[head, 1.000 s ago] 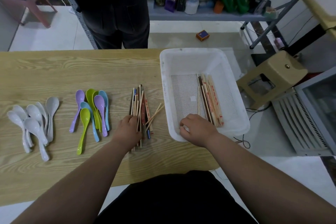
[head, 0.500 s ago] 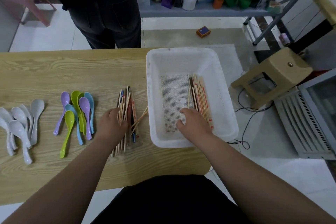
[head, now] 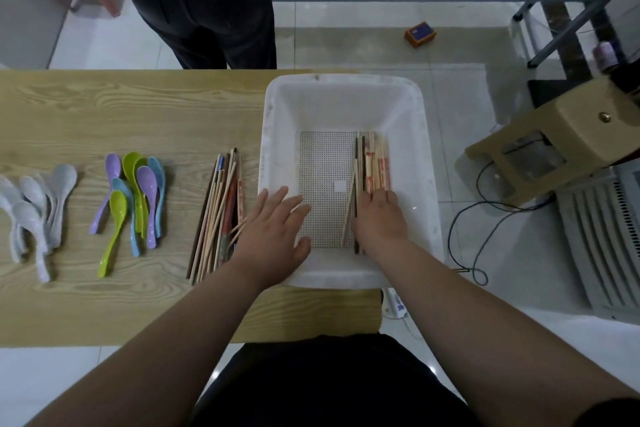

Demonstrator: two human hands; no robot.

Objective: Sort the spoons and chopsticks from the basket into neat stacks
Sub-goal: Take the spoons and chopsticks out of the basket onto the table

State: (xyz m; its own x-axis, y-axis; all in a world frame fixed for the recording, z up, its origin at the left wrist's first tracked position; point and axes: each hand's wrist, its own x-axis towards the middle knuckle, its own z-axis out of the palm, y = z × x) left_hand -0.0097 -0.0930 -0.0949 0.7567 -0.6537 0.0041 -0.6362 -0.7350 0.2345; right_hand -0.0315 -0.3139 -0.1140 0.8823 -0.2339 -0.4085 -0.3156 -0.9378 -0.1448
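The white basket (head: pixel 346 97) sits on the table's (head: pixel 138 107) right end and holds chopsticks (head: pixel 375 163) along the right side of its mesh floor. The right hand (head: pixel 379 215) lies on their near ends, fingers curled over them. The left hand (head: pixel 277 225) is flat and spread – holding nothing – across the basket's left wall. Left of it lie the sorted chopsticks (head: pixel 218 211), coloured spoons (head: pixel 135 191) and white spoons (head: pixel 34 204)
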